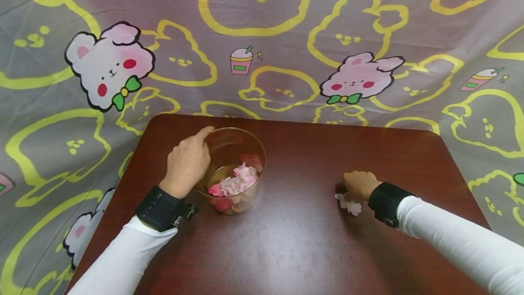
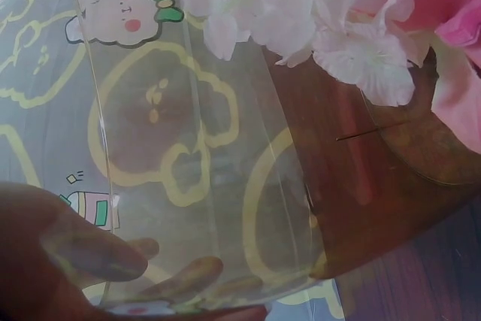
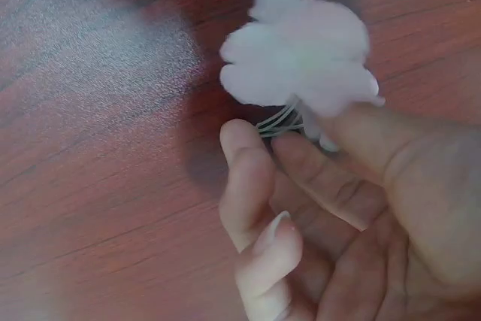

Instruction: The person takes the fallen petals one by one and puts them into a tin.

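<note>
Clear plastic cup [image 1: 234,167] stands left of centre on the desk [image 1: 311,240], already holding pink and white blossoms [image 1: 239,180]. Left hand [image 1: 187,162] wraps its wall. Right hand [image 1: 360,185] pinches one white blossom [image 1: 349,204] at desk level, well apart from the cup; it looks like the last one out. Stem detail blurred; cup bottom obscured.

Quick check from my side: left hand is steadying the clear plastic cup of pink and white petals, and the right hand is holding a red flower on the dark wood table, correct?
Not quite. The flower is pale pink, nearly white, not red, as the right wrist view shows. The right hand does pinch it on the dark wood table, and the left hand does grip the clear plastic cup of pink and white petals.
</note>
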A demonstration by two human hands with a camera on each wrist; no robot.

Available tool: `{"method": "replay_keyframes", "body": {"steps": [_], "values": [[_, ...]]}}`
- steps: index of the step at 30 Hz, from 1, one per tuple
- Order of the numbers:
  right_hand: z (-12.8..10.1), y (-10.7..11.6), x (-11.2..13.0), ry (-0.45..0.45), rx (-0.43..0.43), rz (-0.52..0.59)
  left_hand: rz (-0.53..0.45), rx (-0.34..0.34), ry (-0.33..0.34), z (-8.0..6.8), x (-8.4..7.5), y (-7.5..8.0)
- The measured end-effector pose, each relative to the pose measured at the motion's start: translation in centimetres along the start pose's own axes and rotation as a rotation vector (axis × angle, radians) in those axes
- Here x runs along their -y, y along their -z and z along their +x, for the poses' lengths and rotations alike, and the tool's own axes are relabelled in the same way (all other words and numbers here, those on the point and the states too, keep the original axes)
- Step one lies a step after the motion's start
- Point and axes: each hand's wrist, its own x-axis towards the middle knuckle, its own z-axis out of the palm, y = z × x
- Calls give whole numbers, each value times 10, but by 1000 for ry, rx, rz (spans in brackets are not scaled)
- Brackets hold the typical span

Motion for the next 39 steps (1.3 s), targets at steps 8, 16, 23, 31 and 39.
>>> {"method": "replay_keyframes", "body": {"steps": [8,16,23,31,39], "values": [[3,-6,-3,1,-40,59,2,-2,5,0,0,0],[4,-5,-3,-3,-71,104,1,1,5,0,0,0],[5,15,-1,81,-148,153,-3,-2,-4,0,-1,1],[1,48,12,198,-346,275,5,-2,4,0,0,-1],[0,78,39,282,-422,344,1,6,17,1,1,-1]]}}
